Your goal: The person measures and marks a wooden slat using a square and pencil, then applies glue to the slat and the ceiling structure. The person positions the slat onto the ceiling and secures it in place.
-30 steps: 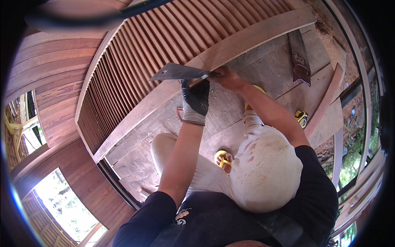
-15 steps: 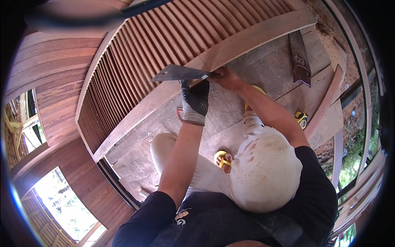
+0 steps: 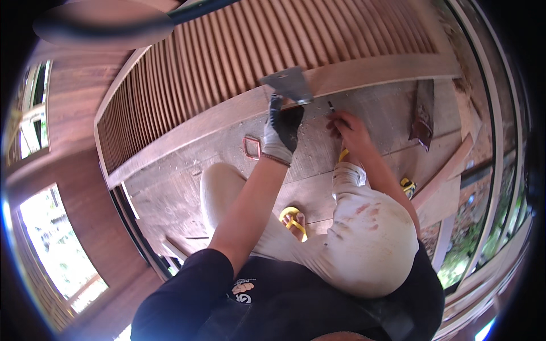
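My left hand [image 3: 283, 129], in a black and grey glove, grips a dark flat metal plate [image 3: 289, 83] at the lower edge of a wooden slatted panel [image 3: 205, 54], by its long plain rail [image 3: 369, 74]. My bare right hand [image 3: 348, 126] is off the plate, below and right of it, its fingers curled round a small dark pen-like tool [image 3: 331, 107]. A reddish squarish loop [image 3: 246, 146] lies on the plank floor [image 3: 170, 213] left of my glove.
A handsaw [image 3: 421, 116] lies on the boards at the right. Below it are a yellow tape measure [image 3: 407, 187] and a curved wooden strip [image 3: 441, 170]. My knees and yellow-sandalled feet are beneath my arms. Window openings [image 3: 57, 238] are at the left.
The view has shifted. My right hand has come away from the plate, down and rightward, now with the pen-like tool visible. The plate in my left hand has turned and sits further right.
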The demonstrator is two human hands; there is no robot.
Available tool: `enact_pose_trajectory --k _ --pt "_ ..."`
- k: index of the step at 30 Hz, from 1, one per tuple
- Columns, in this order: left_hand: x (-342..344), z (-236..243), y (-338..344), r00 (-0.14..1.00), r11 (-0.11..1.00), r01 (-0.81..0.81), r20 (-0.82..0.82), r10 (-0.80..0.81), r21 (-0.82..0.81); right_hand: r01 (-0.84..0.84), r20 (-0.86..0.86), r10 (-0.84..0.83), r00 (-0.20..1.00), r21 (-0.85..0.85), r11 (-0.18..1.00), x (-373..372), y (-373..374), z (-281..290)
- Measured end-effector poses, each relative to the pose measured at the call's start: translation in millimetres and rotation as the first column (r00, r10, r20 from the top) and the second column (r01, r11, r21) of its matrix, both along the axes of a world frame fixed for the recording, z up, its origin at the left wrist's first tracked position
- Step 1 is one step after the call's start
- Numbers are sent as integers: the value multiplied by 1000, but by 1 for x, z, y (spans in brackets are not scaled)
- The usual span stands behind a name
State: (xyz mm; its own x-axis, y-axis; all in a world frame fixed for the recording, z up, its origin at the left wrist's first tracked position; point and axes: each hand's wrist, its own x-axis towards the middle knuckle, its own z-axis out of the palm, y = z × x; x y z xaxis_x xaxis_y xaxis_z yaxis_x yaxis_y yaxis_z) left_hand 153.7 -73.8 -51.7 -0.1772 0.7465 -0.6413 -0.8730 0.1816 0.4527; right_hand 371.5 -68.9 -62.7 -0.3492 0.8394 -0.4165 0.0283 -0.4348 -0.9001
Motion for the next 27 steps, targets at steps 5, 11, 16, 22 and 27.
enact_pose_trajectory --k 5,11,16,22,27 --pt "9 4 1 997 997 -70 -34 68 -45 38 22 -37 999 -48 998 0 -8 36" --pt "7 1 1 998 999 -50 -35 50 12 -16 -22 15 1000 -58 998 -8 -3 23" --pt "11 9 3 999 999 -33 -38 34 9 11 257 -117 959 380 925 -21 -3 5" --pt "9 12 2 998 998 22 -63 -18 59 68 175 -108 979 221 973 -13 -5 20" --pt "9 15 2 993 999 40 -111 -37 20 151 -413 -179 893 -99 984 -15 -5 21"
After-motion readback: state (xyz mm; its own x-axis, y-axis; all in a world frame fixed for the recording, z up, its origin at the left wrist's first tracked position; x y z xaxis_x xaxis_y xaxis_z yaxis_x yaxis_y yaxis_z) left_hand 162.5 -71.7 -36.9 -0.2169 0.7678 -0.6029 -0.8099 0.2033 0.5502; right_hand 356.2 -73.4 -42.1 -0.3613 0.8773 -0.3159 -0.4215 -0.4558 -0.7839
